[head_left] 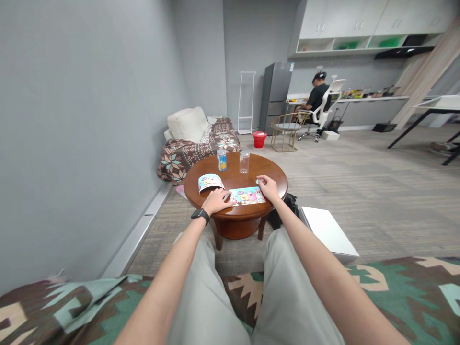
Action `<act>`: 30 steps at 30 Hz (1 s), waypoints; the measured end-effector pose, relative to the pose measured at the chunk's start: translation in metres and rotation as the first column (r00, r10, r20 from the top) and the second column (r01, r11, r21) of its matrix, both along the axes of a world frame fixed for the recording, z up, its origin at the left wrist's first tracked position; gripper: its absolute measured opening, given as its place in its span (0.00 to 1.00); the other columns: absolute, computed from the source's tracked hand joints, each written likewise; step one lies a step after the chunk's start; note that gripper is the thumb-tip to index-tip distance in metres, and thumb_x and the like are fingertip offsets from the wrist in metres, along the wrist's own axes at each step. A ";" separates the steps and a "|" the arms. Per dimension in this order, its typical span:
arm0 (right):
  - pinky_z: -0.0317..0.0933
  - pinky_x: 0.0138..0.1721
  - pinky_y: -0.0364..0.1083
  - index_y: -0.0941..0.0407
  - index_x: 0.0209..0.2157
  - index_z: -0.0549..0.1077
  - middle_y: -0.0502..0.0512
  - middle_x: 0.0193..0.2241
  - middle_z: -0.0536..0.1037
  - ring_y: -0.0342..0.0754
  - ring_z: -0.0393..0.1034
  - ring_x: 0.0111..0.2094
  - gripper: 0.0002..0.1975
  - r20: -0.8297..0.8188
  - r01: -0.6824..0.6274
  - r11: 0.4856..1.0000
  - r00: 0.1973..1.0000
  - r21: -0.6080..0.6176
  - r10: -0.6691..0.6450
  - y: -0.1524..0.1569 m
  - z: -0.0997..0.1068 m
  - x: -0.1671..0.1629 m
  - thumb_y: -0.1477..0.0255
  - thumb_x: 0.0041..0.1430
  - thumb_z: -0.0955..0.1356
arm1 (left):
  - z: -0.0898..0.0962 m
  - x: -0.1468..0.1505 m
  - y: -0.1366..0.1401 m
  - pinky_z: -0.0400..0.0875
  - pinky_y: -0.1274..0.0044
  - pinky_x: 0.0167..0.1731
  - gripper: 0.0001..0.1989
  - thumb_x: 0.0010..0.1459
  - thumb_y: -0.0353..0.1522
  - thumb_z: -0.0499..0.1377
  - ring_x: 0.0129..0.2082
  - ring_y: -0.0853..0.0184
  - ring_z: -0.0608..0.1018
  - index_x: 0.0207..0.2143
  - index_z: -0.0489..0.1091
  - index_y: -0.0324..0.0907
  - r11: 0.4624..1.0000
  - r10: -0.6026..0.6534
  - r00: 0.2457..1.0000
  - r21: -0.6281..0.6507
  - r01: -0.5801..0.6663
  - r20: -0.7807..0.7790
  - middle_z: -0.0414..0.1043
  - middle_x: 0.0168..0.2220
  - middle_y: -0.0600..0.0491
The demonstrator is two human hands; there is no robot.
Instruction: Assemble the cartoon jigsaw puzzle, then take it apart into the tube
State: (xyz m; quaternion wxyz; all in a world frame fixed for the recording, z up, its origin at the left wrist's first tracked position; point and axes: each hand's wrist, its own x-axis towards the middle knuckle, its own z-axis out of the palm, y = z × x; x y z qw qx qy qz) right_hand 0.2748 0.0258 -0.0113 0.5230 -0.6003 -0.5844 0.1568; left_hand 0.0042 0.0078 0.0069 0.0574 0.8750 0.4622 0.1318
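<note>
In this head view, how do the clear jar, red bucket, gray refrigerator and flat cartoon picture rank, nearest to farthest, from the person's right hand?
From the right hand:
1. Flat cartoon picture, right beside it, to its left.
2. Clear jar, farther back on the table.
3. Red bucket, on the floor beyond the table.
4. Gray refrigerator, by the back wall.

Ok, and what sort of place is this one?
Probably a studio-style home or shared lounge with a kitchen area: there's a grey fridge beside the counter run, white wall cabinets above, and a blanket-draped seat near the round wooden table.
</note>
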 end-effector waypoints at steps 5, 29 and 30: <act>0.67 0.42 0.48 0.57 0.39 0.79 0.56 0.32 0.81 0.49 0.73 0.33 0.14 -0.011 -0.111 0.994 0.994 -0.013 0.111 -0.008 0.003 -0.026 0.69 0.53 0.66 | -0.001 -0.001 0.001 0.64 0.67 0.47 0.29 0.59 0.54 0.53 0.46 0.56 0.72 0.55 0.70 0.46 1.000 -0.007 1.000 -0.001 0.007 0.003 0.71 0.45 0.47; 0.63 0.42 0.47 0.55 0.31 0.74 0.53 0.33 0.78 0.48 0.72 0.37 0.04 0.150 -0.421 0.907 0.898 0.019 0.414 -0.034 -0.011 -0.057 0.71 0.55 0.67 | 0.001 0.002 -0.003 0.64 0.68 0.48 0.29 0.59 0.52 0.55 0.46 0.56 0.72 0.55 0.70 0.46 1.000 0.004 1.000 0.000 -0.004 -0.001 0.71 0.45 0.48; 0.63 0.42 0.47 0.55 0.31 0.75 0.53 0.33 0.78 0.48 0.71 0.37 0.04 0.151 -0.420 0.907 0.899 0.027 0.412 -0.033 -0.011 -0.056 0.71 0.55 0.67 | 0.001 0.002 -0.003 0.64 0.68 0.48 0.29 0.58 0.52 0.55 0.46 0.56 0.72 0.55 0.70 0.46 1.000 0.003 1.000 0.003 -0.003 0.002 0.71 0.45 0.48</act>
